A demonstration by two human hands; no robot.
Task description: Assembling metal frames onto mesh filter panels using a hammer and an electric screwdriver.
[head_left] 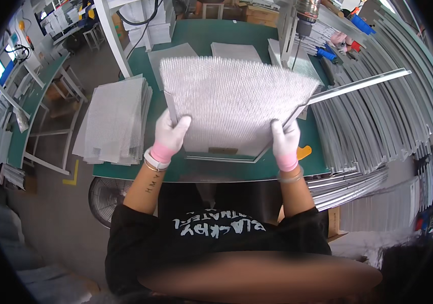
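Observation:
In front of me, a silvery mesh panel (pixel 231 101) is raised over the table, its far edge fanned and uneven. My left hand (pixel 172 134), in a white glove with a pink cuff, grips the panel's left side with the thumb on top. On the opposite side my right hand (pixel 285 142), gloved alike, closes around the edge, thumb also on top. Thin metal frame channel (pixel 221 160) runs along the near edge and up the sides. From the far right corner a long metal strip (pixel 363 85) sticks out to the right.
A stack of mesh sheets (pixel 112 121) overhangs the green table (pixel 201 175) at left. Bundled metal profiles (pixel 378 116) fill the right side. A drill-like tool (pixel 305 23) hangs at the back right. An orange piece (pixel 304 152) lies beside my right hand. A fan (pixel 107 200) stands below.

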